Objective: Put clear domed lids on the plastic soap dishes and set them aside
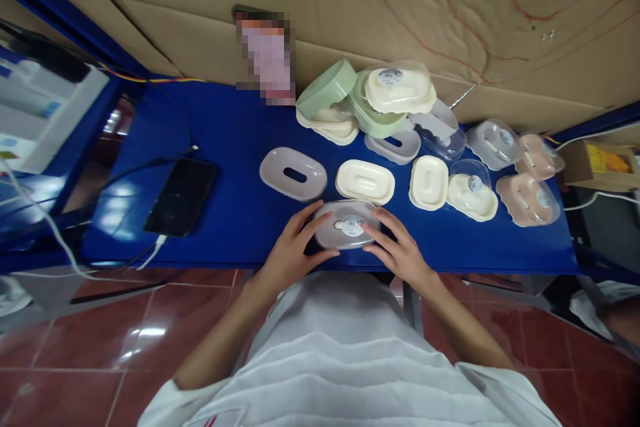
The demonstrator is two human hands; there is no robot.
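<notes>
At the table's front edge lies a grey oval dish with a clear lid (345, 237) and a round printed label on top. My left hand (297, 243) grips its left end, fingers curved over the rim and thumb at the near side. On the opposite end my right hand (400, 248) holds it the same way, its fingertips beside the label. Just beyond the dish sits a cream oval tray (365, 182). A grey oval piece with a slot (273, 168) rests up and left of my left hand.
Stacked green oval shells (325, 90) and a lidded cream dish (400, 90) stand at the back. More lidded dishes, including a peach one (525, 203), sit to the right. A phone (181, 197) with a white cable lies left on the blue table (240, 230). Brown cardboard (175, 20) rises behind.
</notes>
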